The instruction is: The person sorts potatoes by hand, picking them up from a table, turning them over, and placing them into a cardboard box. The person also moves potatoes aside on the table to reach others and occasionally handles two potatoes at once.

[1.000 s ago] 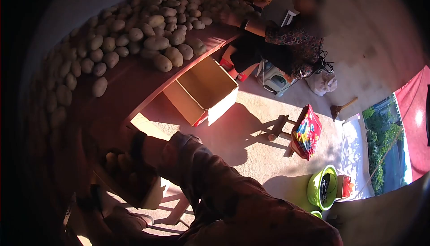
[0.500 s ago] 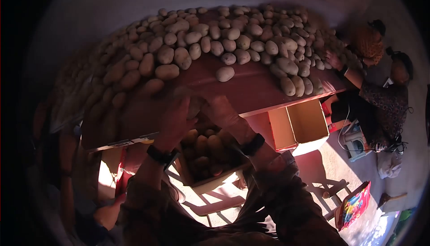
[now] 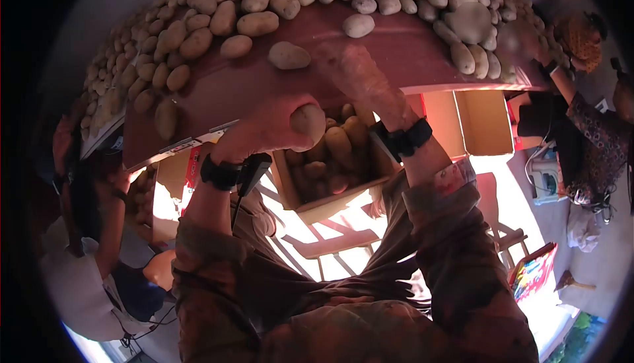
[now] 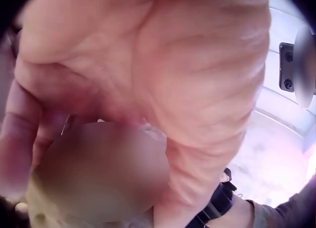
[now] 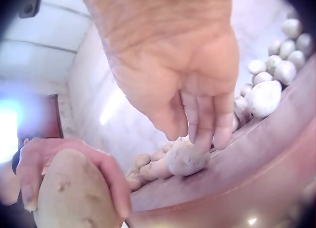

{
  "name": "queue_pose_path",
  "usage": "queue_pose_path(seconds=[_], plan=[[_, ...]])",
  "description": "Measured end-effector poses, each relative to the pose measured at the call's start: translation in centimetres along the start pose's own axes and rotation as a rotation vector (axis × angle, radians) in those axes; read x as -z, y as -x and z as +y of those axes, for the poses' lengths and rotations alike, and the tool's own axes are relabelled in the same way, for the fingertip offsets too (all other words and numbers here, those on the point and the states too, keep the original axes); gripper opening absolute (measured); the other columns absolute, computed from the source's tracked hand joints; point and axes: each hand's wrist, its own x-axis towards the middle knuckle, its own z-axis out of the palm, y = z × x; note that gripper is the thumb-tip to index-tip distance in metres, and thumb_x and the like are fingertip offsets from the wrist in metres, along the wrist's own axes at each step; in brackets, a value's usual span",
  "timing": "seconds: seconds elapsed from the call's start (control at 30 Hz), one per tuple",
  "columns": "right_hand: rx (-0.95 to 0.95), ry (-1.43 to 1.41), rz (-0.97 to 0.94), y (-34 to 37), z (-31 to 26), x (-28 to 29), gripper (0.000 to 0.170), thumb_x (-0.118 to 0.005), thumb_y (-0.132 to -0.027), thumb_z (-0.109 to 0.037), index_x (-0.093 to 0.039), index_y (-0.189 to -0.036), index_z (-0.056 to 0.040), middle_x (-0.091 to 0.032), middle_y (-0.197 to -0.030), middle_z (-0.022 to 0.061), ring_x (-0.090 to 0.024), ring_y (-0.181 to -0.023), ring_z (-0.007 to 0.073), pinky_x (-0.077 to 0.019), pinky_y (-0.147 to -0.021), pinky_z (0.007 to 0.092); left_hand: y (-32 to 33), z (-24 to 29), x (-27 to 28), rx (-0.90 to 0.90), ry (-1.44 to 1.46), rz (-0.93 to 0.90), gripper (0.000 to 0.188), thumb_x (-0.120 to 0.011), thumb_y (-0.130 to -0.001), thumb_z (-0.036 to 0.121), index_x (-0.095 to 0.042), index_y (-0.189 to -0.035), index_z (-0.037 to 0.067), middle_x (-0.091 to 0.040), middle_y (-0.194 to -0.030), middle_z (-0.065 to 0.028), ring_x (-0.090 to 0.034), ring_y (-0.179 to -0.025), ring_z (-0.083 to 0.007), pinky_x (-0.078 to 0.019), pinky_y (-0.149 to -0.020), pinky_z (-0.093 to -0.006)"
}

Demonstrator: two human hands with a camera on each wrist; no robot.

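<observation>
My left hand (image 3: 267, 127) grips a large potato (image 3: 308, 122) above the near edge of the dark red table (image 3: 218, 108). In the right wrist view that potato (image 5: 74, 191) sits between the thumb and fingers of the left hand (image 5: 81, 146). My right hand (image 3: 366, 79) reaches over the tabletop with nothing in it, its fingers (image 5: 201, 122) loosely extended. Close to its fingertips lies a single potato (image 3: 289, 55). Below both hands stands a cardboard box (image 3: 307, 214) partly filled with potatoes (image 3: 339, 144).
A wide heap of potatoes (image 3: 284, 3) covers the back of the table. To the right stands an open cardboard box (image 3: 485, 122); another person (image 3: 598, 138) works beyond it. At left are a second person (image 3: 99, 257) and another box (image 3: 173, 191).
The head view has swung left and closer to the table. My hands, together around a potato half a second ago, have parted; the left keeps a potato while the right has moved forward over the table.
</observation>
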Motion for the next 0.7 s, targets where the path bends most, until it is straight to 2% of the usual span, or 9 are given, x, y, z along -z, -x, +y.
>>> queue_pose_path(seconds=[0.1,0.17,0.23,0.27,0.37,0.43,0.5,0.57,0.7], plan=[[-0.004,0.018,-0.076,-0.4,0.4,-0.5,0.023,-0.065,-0.084,-0.013,-0.066,-0.106,-0.0041,-0.07,-0.094,0.0161,-0.068,-0.089,0.0326,-0.0547,-0.079,0.0379,0.8,-0.5,-0.5,0.003,0.042,-0.127,0.055,-0.076,-0.067,0.021,-0.058,-0.116,0.002,-0.063,-0.104,-0.0115,-0.061,-0.095,-0.0197,-0.0491,-0.084,-0.0324],[0.026,0.053,-0.097,-0.6,0.6,-0.9,0.023,-0.066,-0.083,-0.014,-0.066,-0.104,-0.0037,-0.07,-0.093,0.0153,-0.068,-0.088,0.0328,-0.0546,-0.077,0.0391,1.4,-0.6,-0.3,0.0,-0.139,-0.181,0.057,-0.074,-0.068,0.027,-0.058,-0.116,0.0,-0.063,-0.104,-0.0136,-0.063,-0.094,-0.021,-0.05,-0.082,-0.0324],[0.076,0.091,-0.089,-0.6,1.0,-1.1,0.023,-0.066,-0.083,-0.014,-0.066,-0.104,-0.004,-0.07,-0.092,0.0152,-0.068,-0.086,0.0322,-0.0544,-0.076,0.0393,1.9,-1.6,-0.8,0.277,-0.182,-0.366,0.057,-0.073,-0.071,0.032,-0.059,-0.115,0.0,-0.064,-0.102,-0.0148,-0.064,-0.089,-0.022,-0.0514,-0.076,-0.0336],[0.129,0.131,-0.084,-0.6,1.1,-1.2,0.023,-0.066,-0.082,-0.015,-0.066,-0.103,-0.0043,-0.07,-0.091,0.015,-0.068,-0.085,0.0316,-0.0542,-0.076,0.0396,2.1,-3.1,-1.3,0.222,-0.099,-0.414,0.057,-0.071,-0.073,0.034,-0.058,-0.115,-0.001,-0.065,-0.096,-0.014,-0.065,-0.083,-0.0215,-0.0527,-0.071,-0.0345],[0.0,0.157,-0.189,-0.7,1.2,-1.2,0.022,-0.066,-0.082,-0.014,-0.066,-0.102,-0.0046,-0.07,-0.09,0.0142,-0.067,-0.083,0.0305,-0.0538,-0.075,0.0395,2.9,-5.6,-3.5,0.257,0.113,-0.46,0.057,-0.071,-0.074,0.034,-0.056,-0.117,-0.001,-0.065,-0.091,-0.0136,-0.065,-0.081,-0.0213,-0.0537,-0.068,-0.0341],[0.022,0.185,-0.175,-1.0,1.6,-1.2,0.022,-0.066,-0.082,-0.013,-0.066,-0.101,-0.0047,-0.069,-0.089,0.0139,-0.067,-0.082,0.0306,-0.0536,-0.075,0.0393,3.2,-5.9,-4.1,0.272,0.05,-0.48,0.058,-0.07,-0.074,0.033,-0.053,-0.12,0.0,-0.065,-0.089,-0.0142,-0.066,-0.08,-0.0216,-0.0542,-0.067,-0.0329],[0.034,0.219,-0.161,-0.5,2.1,-1.3,0.021,-0.066,-0.081,-0.013,-0.066,-0.101,-0.0047,-0.069,-0.087,0.0137,-0.067,-0.082,0.0307,-0.0535,-0.075,0.039,3.3,-5.4,-4.6,0.304,-0.047,-0.389,0.05,-0.067,-0.074,0.035,-0.055,-0.11,0.003,-0.066,-0.096,-0.0199,-0.066,-0.089,-0.0337,-0.0491,-0.076,-0.0398],[0.053,0.218,-0.217,-0.5,1.7,-1.1,0.021,-0.065,-0.082,-0.012,-0.066,-0.102,-0.0039,-0.069,-0.088,0.0139,-0.067,-0.083,0.0313,-0.0533,-0.075,0.0395,3.1,-5.6,-5.1,0.288,-0.052,-0.356,0.047,-0.067,-0.074,0.033,-0.054,-0.108,0.003,-0.066,-0.094,-0.0196,-0.066,-0.086,-0.0352,-0.0492,-0.075,-0.0408],[0.206,0.223,-0.139,-0.7,1.9,-1.1,0.021,-0.064,-0.083,-0.012,-0.065,-0.102,-0.0032,-0.068,-0.091,0.0147,-0.066,-0.085,0.0318,-0.0532,-0.076,0.0401,2.9,-6.9,-6.3,0.093,-0.243,-0.339,0.048,-0.066,-0.075,0.029,-0.053,-0.112,0.002,-0.066,-0.09,-0.0202,-0.066,-0.086,-0.0372,-0.0498,-0.075,-0.0422]])
